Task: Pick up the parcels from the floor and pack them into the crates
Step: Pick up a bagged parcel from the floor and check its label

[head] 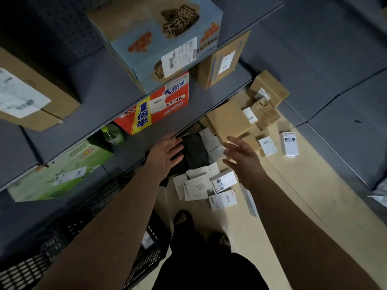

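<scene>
Parcels lie scattered on the pale floor below me. A black soft bag parcel (194, 150) lies at the foot of the shelving, with a grey bag (212, 144) beside it. Several small white boxes (199, 185) lie just in front of them, and brown cardboard boxes (228, 120) sit farther back. My left hand (165, 152) hovers with fingers spread, its fingertips over the black bag's left edge. My right hand (243, 158) hangs open above the white boxes, holding nothing. A black mesh crate (150, 250) stands at lower left, partly hidden by my left arm.
Grey metal shelving (117, 95) on the left carries large cartons, a red-and-blue noodle box (155, 105) and a green box (62, 170). More grey shelving (345, 126) lines the right. Two more white boxes (278, 143) lie near it. My feet (201, 229) stand below the parcels.
</scene>
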A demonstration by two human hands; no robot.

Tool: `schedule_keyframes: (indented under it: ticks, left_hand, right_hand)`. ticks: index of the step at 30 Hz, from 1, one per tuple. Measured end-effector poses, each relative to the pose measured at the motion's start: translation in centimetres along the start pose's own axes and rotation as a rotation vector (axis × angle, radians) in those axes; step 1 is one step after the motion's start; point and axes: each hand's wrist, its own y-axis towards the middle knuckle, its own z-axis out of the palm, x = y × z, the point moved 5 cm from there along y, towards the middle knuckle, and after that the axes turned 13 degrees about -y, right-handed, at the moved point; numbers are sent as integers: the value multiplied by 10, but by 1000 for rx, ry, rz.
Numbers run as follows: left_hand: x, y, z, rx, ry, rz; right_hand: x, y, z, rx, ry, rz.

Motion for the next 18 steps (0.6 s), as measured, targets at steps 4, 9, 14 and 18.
schedule_keyframes:
  ticks: [4,9,14,18]
  left_hand:
    - [15,40,3,-17,-158,-88]
    - [56,101,-30,-153,-107,-65]
    - [101,173,-61,-231,-152,-70]
    - [136,234,-80,-278,-199,-6]
  right_hand:
    - [-21,38,-8,-4,-10,32]
    - [-72,102,-17,25,-17,83]
    - [-138,171,-27,85,-40,143]
    - [-190,233,-32,97,-58,198]
